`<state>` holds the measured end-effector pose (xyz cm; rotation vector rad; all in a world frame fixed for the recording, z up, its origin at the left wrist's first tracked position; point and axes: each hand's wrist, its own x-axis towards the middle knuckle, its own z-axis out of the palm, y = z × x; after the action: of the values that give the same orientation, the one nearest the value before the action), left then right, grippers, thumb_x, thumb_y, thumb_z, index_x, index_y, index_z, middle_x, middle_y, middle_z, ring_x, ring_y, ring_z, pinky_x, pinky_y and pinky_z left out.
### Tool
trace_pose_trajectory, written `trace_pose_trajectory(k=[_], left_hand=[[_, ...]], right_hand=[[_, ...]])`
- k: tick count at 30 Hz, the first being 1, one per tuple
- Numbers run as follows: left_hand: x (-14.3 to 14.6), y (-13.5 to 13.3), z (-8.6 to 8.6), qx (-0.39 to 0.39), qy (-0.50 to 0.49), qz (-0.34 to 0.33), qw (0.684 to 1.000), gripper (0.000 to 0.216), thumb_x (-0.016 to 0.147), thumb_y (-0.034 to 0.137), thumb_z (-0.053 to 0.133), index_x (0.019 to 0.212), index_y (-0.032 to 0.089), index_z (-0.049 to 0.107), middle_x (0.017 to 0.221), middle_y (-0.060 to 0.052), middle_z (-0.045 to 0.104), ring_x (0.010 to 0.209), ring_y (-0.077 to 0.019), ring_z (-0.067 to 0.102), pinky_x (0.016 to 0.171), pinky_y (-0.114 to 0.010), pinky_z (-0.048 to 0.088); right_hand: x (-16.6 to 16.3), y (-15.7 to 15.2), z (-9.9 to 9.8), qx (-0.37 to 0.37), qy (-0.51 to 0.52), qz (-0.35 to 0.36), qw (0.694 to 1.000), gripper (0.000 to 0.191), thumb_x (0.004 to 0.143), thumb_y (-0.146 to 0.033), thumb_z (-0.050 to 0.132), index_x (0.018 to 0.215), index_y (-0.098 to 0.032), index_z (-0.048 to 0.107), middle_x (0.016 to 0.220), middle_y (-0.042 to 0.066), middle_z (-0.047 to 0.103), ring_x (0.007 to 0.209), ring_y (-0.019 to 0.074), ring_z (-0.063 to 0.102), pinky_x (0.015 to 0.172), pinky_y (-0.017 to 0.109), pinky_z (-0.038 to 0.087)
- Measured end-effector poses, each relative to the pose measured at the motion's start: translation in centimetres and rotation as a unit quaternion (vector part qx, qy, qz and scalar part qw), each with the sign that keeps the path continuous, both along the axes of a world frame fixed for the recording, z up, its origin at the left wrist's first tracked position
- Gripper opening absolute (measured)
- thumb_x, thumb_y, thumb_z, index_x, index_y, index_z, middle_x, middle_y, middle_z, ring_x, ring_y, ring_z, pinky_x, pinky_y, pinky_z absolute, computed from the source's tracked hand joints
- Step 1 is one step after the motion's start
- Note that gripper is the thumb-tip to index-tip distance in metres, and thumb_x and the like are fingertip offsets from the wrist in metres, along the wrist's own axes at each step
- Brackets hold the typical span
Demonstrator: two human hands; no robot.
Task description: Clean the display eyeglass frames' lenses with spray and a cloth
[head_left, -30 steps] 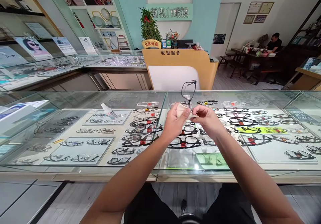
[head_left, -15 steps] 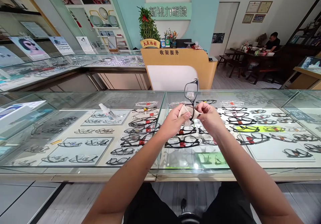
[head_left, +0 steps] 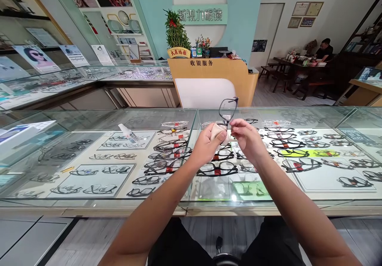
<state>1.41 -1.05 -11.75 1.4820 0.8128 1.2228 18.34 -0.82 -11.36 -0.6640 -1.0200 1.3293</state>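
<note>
My left hand point(head_left: 209, 142) is closed on a pale cleaning cloth point(head_left: 220, 133), which is folded around the lower lens of a pair of dark-framed eyeglasses point(head_left: 220, 109). The eyeglasses stand on end, their other lens rising bare above my fingers. Close against the frame on the right, my right hand point(head_left: 248, 138) has its fingers curled, with the fingertips at the frame by the bridge. Cloth and fingers hide the lower half of the eyeglasses. Both hands are above the glass display counter point(head_left: 191, 204).
Rows of spectacles, such as a black pair with a red tag point(head_left: 217, 169), lie under the glass. A white spray bottle point(head_left: 128, 134) stands on the left, near a white box point(head_left: 26, 136). Beyond are a wooden cash desk point(head_left: 213, 66) and a seated person point(head_left: 324, 51).
My right hand has come off the cloth and now has its fingertips at the frame. The cloth is bunched in my left hand, and the eyeglasses have tilted slightly.
</note>
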Motion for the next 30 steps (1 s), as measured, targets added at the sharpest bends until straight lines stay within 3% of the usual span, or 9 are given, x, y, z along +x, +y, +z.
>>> trace_pose_trajectory(k=[3, 6, 10, 16, 20, 25, 30], left_hand=[[0.3, -0.1, -0.2, -0.008, -0.013, -0.008, 1.0, 0.054, 0.087, 0.068, 0.079, 0.096, 0.019, 0.058, 0.079, 0.002, 0.056, 0.071, -0.0121, 0.047, 0.068, -0.025, 0.04], [0.3, -0.1, -0.2, 0.003, -0.004, 0.01, 1.0, 0.056, 0.088, 0.073, 0.074, 0.089, 0.02, 0.058, 0.077, 0.002, 0.055, 0.069, -0.0125, 0.048, 0.066, -0.025, 0.04], [-0.1, 0.0, 0.0, -0.002, 0.01, 0.003, 1.0, 0.061, 0.089, 0.079, 0.068, 0.083, 0.019, 0.061, 0.074, 0.0, 0.057, 0.066, -0.0133, 0.05, 0.062, -0.026, 0.041], [-0.8, 0.1, 0.3, -0.06, -0.009, -0.095, 0.994, 0.054, 0.08, 0.064, 0.087, 0.102, 0.017, 0.07, 0.085, -0.002, 0.067, 0.068, -0.013, 0.058, 0.064, -0.025, 0.045], [-0.3, 0.1, 0.2, -0.07, -0.019, -0.066, 0.995, 0.058, 0.077, 0.066, 0.089, 0.096, 0.017, 0.065, 0.074, 0.002, 0.062, 0.058, -0.0103, 0.051, 0.056, -0.024, 0.04], [0.5, 0.3, -0.8, -0.065, -0.058, -0.026, 0.996, 0.057, 0.087, 0.072, 0.077, 0.083, 0.019, 0.056, 0.068, 0.004, 0.052, 0.058, -0.01, 0.048, 0.056, -0.022, 0.038], [0.7, 0.6, -1.3, -0.056, -0.061, -0.027, 0.996, 0.059, 0.09, 0.075, 0.071, 0.084, 0.018, 0.061, 0.073, 0.002, 0.058, 0.063, -0.0104, 0.05, 0.062, -0.023, 0.042]], right_hand=[[-0.2, -0.1, -0.2, 0.017, -0.023, 0.013, 1.0, 0.015, 0.08, -0.038, 0.088, 0.09, -0.027, 0.084, 0.101, 0.003, 0.07, 0.101, 0.0203, 0.061, 0.099, 0.034, 0.047], [-0.4, -0.2, -0.4, 0.023, -0.042, 0.007, 0.999, 0.022, 0.078, -0.046, 0.092, 0.088, -0.028, 0.085, 0.106, 0.004, 0.073, 0.106, 0.0217, 0.063, 0.103, 0.036, 0.049], [-0.2, -0.1, -0.4, -0.022, -0.021, 0.01, 0.999, 0.03, 0.073, -0.05, 0.095, 0.088, -0.027, 0.084, 0.11, 0.004, 0.077, 0.102, 0.0219, 0.066, 0.09, 0.034, 0.054], [0.0, 0.0, -0.4, -0.053, 0.026, 0.031, 0.998, 0.028, 0.074, -0.046, 0.096, 0.091, -0.027, 0.084, 0.106, 0.003, 0.08, 0.09, 0.0184, 0.065, 0.077, 0.029, 0.053], [-0.5, -0.1, -0.7, -0.031, -0.008, 0.017, 0.999, 0.029, 0.075, -0.049, 0.096, 0.089, -0.027, 0.083, 0.105, 0.003, 0.078, 0.09, 0.0189, 0.065, 0.078, 0.031, 0.052], [-1.1, -0.2, -1.1, 0.028, -0.043, 0.008, 0.999, 0.027, 0.078, -0.051, 0.093, 0.082, -0.028, 0.081, 0.105, 0.003, 0.078, 0.106, 0.0216, 0.069, 0.103, 0.034, 0.053], [-1.0, -0.4, -0.5, -0.013, -0.014, 0.011, 1.0, 0.031, 0.074, -0.052, 0.095, 0.085, -0.027, 0.081, 0.102, 0.004, 0.081, 0.099, 0.0228, 0.073, 0.095, 0.036, 0.057]])
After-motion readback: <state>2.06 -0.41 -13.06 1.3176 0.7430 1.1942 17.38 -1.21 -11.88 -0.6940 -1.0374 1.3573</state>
